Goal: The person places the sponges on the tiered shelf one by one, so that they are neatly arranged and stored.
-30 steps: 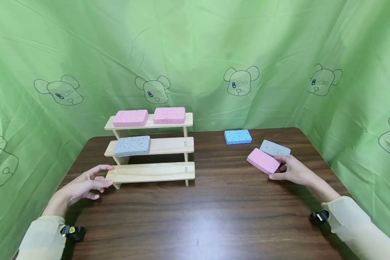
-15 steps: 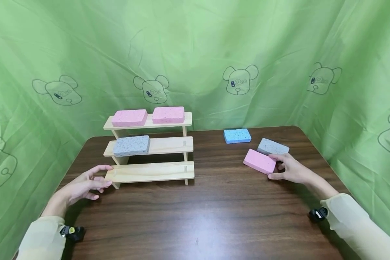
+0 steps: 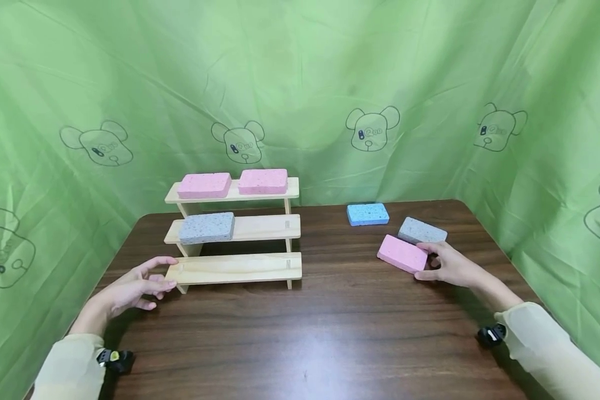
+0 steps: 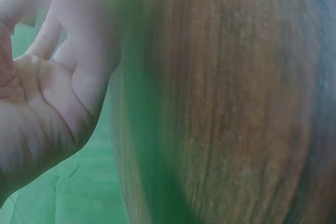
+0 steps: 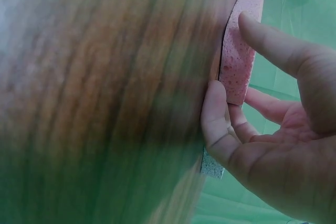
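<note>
The left hand (image 3: 135,286) pinches the left end of the lowest shelf of the wooden rack (image 3: 240,268) between forefinger and thumb; neither has visibly shifted over the last second, so the wooden rack seems to be kept steady. Well to that hand's right, the blue sponge (image 3: 368,214) lies on the bench (image 3: 300,339), beyond the right hand and to its left. Just left of the right hand (image 3: 447,266), the held pink sponge (image 3: 402,254) has turned slightly and slid a touch leftward, which suggests the right hand now governs it. Thumb and fingers grip its nearer end; any lift off the bench is hard to judge. It is a pitted, rounded-cornered block, broad face up. The grey sponge (image 3: 421,229) sits just beyond those fingers.
</note>
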Available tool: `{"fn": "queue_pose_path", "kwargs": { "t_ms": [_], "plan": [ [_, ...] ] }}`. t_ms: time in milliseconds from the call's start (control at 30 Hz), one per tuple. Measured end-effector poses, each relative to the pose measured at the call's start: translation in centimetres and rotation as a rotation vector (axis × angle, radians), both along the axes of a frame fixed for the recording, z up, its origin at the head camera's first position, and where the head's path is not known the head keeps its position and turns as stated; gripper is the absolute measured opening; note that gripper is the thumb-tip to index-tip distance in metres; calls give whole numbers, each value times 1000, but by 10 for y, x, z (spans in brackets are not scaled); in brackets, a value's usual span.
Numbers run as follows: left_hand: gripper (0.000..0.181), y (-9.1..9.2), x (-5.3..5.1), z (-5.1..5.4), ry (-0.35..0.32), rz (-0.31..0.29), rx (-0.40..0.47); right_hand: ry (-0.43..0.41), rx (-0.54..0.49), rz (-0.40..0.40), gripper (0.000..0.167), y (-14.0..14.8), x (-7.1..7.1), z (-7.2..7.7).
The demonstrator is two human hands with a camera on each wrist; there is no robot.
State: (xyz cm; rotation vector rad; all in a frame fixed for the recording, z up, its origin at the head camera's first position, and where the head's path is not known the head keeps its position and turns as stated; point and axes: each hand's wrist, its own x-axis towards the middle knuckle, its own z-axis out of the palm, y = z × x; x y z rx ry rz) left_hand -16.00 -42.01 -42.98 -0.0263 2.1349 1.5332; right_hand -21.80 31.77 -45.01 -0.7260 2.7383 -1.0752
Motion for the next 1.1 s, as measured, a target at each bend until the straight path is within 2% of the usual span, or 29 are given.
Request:
{"fn": "queue_pose_path", "kwargs": {
  "t_ms": [167,333,500,667,800,1100],
  "plan": [
    [58,-1,3,-2,-10,-8,-3,-78,-34,1,73,-1,3,-4],
    [58,-1,1,-2,-1,-15,-13,-84,-42,-6,73,-2,5,1],
    [58,5,-2,-6,3,-19,5,-73,-34,-19,72,4,7,4],
    [58,5,-1,-9,2,-22,7,-150,-65,-40,75,5,4,4],
    [59,3,0,-8,-2,-13,1,-190,-67,-55,78,5,3,3],
    [60,0,-1,-1,9,-12,-22,-211,-87,-65,79,1,4,5]
  ]
}}
